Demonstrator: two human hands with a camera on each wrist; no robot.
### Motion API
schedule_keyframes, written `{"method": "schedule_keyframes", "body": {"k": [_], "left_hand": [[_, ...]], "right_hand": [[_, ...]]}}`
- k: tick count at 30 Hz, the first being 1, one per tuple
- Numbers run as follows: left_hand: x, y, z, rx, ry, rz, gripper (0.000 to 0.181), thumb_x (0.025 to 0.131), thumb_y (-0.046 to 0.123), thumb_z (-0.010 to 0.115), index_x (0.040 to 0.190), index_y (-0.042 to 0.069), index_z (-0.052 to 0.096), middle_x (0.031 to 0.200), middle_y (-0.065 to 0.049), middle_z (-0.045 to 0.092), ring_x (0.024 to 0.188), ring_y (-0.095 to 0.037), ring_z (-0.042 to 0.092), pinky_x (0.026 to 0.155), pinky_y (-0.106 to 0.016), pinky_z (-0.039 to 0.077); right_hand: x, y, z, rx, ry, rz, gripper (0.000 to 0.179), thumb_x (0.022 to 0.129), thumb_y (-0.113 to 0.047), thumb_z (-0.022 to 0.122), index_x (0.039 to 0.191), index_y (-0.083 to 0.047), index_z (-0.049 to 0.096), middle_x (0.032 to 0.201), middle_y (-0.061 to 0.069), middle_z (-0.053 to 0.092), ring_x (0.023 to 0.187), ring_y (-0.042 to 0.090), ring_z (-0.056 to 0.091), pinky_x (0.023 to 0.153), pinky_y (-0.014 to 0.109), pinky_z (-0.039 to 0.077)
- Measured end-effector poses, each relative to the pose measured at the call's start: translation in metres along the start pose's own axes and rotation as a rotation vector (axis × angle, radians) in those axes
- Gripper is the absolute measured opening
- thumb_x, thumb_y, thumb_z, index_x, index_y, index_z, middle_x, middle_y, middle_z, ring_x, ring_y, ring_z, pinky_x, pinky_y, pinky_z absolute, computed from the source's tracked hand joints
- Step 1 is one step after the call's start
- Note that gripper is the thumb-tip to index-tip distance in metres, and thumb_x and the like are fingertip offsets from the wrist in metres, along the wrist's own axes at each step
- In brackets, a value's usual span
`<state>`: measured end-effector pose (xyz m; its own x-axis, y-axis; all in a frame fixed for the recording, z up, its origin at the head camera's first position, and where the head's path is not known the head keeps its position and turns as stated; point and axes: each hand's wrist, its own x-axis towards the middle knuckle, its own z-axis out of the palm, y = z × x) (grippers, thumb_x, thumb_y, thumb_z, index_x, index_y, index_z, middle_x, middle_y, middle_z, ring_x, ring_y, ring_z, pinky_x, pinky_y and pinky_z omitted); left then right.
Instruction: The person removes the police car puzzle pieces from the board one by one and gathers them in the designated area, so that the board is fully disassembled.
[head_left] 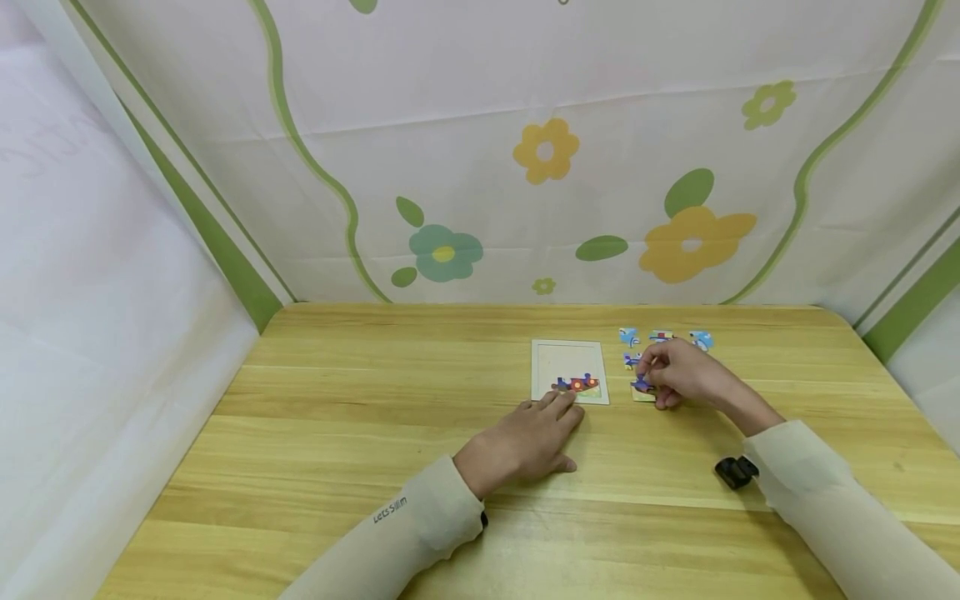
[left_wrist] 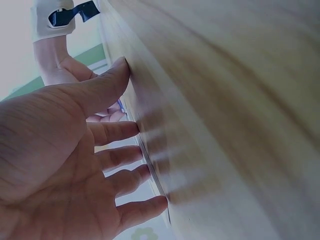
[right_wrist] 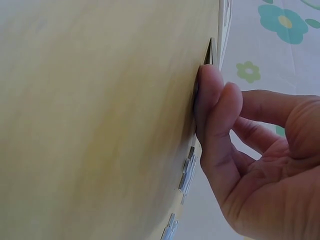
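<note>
A pale puzzle frame [head_left: 570, 343] lies on the table, with joined colourful puzzle pieces [head_left: 587, 386] along its lower part. My left hand [head_left: 536, 437] rests at the frame's lower edge, fingers spread and nearly straight; the left wrist view shows its fingertips [left_wrist: 131, 128] touching the edge. To the right of the frame, my right hand [head_left: 682, 372] pinches a puzzle piece [head_left: 642, 392] with purple and yellow-green on it. In the right wrist view this piece [right_wrist: 210, 54] stands tilted up from the table, partly hidden by the fingers.
Several loose puzzle pieces lie behind and beside my right hand, among them a blue piece [head_left: 628, 335], a red-and-blue piece [head_left: 662, 336] and another blue piece [head_left: 702, 339]. A flowered cloth wall [head_left: 465, 150] rises behind the wooden table [head_left: 360, 433].
</note>
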<state>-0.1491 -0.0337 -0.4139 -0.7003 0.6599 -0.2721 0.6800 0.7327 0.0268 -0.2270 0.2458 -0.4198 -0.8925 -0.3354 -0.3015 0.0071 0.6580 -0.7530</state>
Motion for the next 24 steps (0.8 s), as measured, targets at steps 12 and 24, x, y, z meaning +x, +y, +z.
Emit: {"method": "schedule_keyframes", "body": {"k": [12,24], "left_hand": [[-0.0006,0.0004,0.0005,0.01,0.003,0.0,0.073,0.102,0.054,0.059,0.161,0.017,0.036,0.171,-0.004,0.028,0.16,-0.022,0.031,0.123,-0.039,0.041],[-0.0003,0.0004,0.0001,0.012,0.008,0.004,0.072,0.102,0.055,0.059,0.16,0.017,0.038,0.17,-0.003,0.03,0.159,-0.021,0.032,0.122,-0.038,0.043]], "right_hand": [[-0.0028,-0.0002,-0.0011,0.036,-0.009,-0.003,0.009,0.097,0.008,0.055,0.103,0.01,0.062,0.083,0.012,0.063,0.064,0.021,0.067,0.055,0.029,0.057],[-0.0029,0.0,0.0007,-0.017,-0.009,0.011,0.008,0.099,0.006,0.059,0.096,0.009,0.065,0.084,0.013,0.067,0.062,0.016,0.065,0.054,0.027,0.057]]}}
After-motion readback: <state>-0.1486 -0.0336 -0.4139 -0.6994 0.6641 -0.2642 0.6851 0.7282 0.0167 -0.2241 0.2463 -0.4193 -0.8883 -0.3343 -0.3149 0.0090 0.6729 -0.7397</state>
